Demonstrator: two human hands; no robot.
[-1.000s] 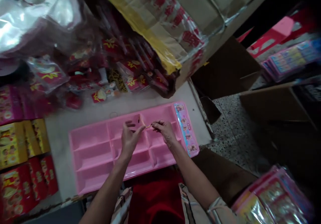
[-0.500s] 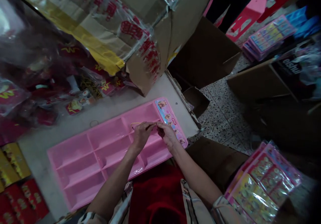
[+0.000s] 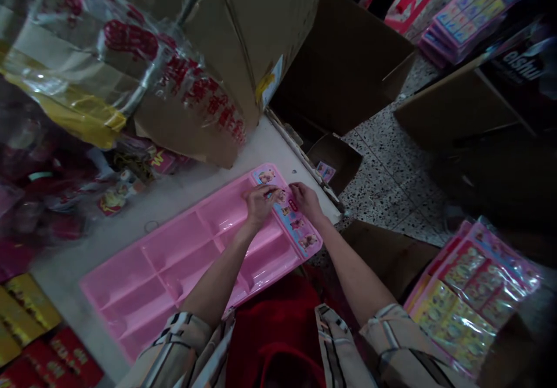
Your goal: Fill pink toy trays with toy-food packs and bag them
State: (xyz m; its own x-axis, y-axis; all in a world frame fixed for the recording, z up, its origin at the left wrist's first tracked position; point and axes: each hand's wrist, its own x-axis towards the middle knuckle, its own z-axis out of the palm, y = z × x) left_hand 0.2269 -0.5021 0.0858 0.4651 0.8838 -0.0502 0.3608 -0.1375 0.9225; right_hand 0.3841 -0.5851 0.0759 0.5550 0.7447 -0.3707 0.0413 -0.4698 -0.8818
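A pink plastic tray (image 3: 150,251) with several compartments lies slantwise on the pale table in front of me. Along its right end runs a printed header strip (image 3: 297,224) with small cartoon pictures and a red label. My left hand (image 3: 259,207) is over the strip's upper part, thumb and fingertips pinched together; whatever is between them is too small to make out. Just right of it, my right hand (image 3: 307,203) rests at the outer edge of the strip with its fingers curled closed. Its fingertips are partly hidden, so I cannot see what they hold.
A large taped cardboard box (image 3: 187,80) stands on the table's far side. Plastic-wrapped goods (image 3: 65,202) crowd the left, with red and yellow packs (image 3: 32,301) nearer. Open cartons (image 3: 343,69) stand on the speckled floor at right, beside stacked packaged sets (image 3: 465,295).
My hands have separated from their meeting point above the tray, the right one shifting outward to the strip's edge. A thin yellowish strand by my left hand no longer shows. The view has shifted.
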